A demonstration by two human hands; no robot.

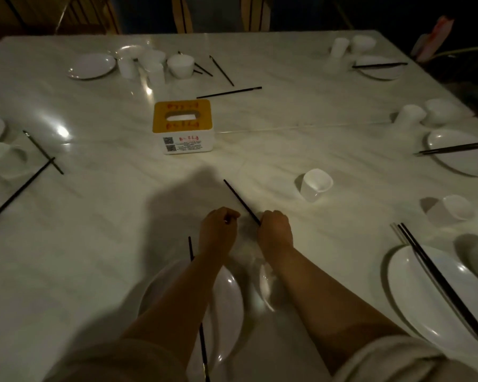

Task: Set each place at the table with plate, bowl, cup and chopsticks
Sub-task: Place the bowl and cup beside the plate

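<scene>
Left hand (218, 227) is curled into a loose fist just nearer the camera than the tissue box (183, 125), and something dark shows at its fingertips, though whether it pinches the chopstick (196, 293) that runs under its forearm cannot be told; that chopstick lies across the near plate (229, 296), which sits straight below the tissue box at the table's near edge; right hand (275, 230), beside the left and touching nothing else, grips the lower end of a second chopstick (240, 201), which slants up and left toward the tissue box.

Left of the tissue box, at the table's left edge, two crossed chopsticks (43, 158) lie beside white dishes; beyond the box to its left stand a plate (91, 66), cups and a bowl (180, 66) in a cluster, with loose chopsticks scattered next to them; right of the box and nearer the camera a lone cup (315, 184) rests on the table (94, 257); farther right, three places along the right edge each show a plate bearing a pair of chopsticks.
</scene>
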